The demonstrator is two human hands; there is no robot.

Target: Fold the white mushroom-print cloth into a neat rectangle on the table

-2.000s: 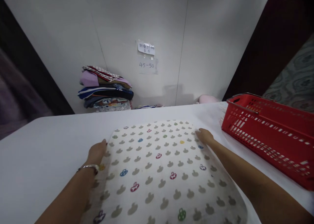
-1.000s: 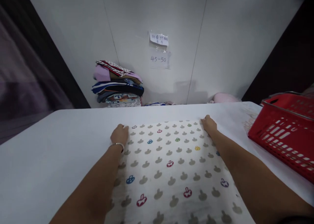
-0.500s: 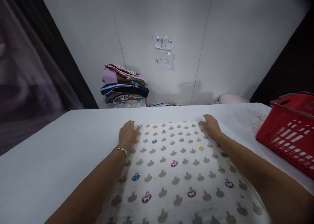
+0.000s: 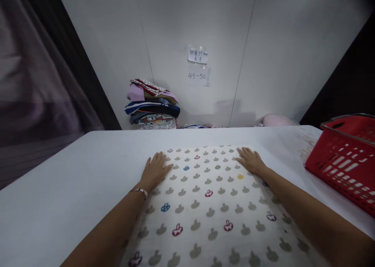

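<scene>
A white cloth (image 4: 202, 200) printed with grey and coloured mushroom shapes lies spread on the white table (image 4: 96, 173), running from its far part toward me and out of the bottom of the view. My left hand (image 4: 155, 169) rests flat on the cloth's left edge near the far left corner, fingers spread. On the opposite edge, near the far right corner, my right hand (image 4: 250, 160) lies palm down with its fingers apart. Neither hand grips the fabric. A bracelet (image 4: 140, 191) circles my left wrist. My forearms cover parts of both side edges.
A red plastic basket (image 4: 345, 161) stands on the table at the right. Behind the far edge, a stack of folded fabrics (image 4: 154, 103) leans by the wall, with a pink bundle (image 4: 277, 120) farther right. Paper notes (image 4: 198, 66) hang on the wall. A dark curtain (image 4: 38, 83) hangs left.
Both hands have slid a little toward me from the cloth's far corners and flattened, fingers spreading. The cloth stays nearly in place; the view has shifted slightly.
</scene>
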